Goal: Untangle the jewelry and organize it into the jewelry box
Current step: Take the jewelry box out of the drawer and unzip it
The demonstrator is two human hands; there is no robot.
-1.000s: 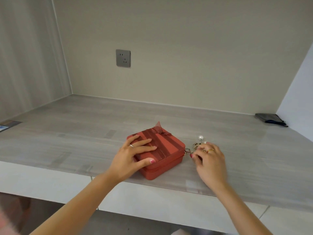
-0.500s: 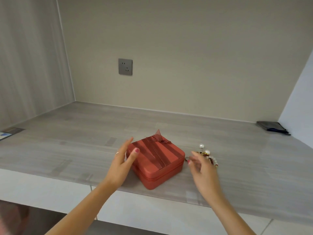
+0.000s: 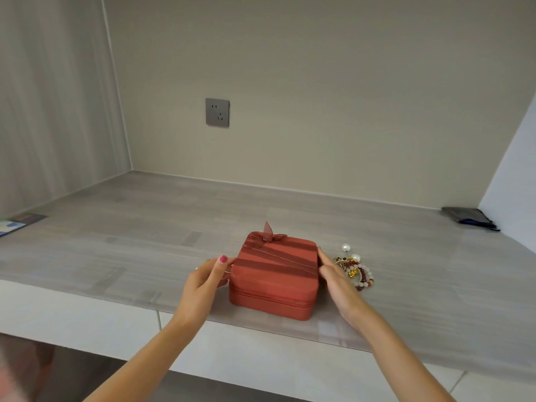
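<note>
A closed red jewelry box [image 3: 275,274] with ribbon bands and a bow on its lid sits near the front edge of the grey counter [image 3: 145,227]. My left hand [image 3: 207,281] grips the box's left side, thumb at the top edge. My right hand [image 3: 333,275] holds the right side, its fingers on the far right corner. A tangled heap of jewelry [image 3: 355,269], with white and red beads, gold pieces and pearl pins, lies on the counter just right of the box, partly hidden behind my right hand.
A dark pouch [image 3: 468,217] lies at the back right by the white side wall. A printed card [image 3: 17,224] sits at the far left edge. A grey wall socket [image 3: 217,112] is on the back wall. The counter's front edge runs just below the box.
My left hand came off the lid and both hands closed on the box's sides. My right hand left the jewelry heap. The box has turned square to me.
</note>
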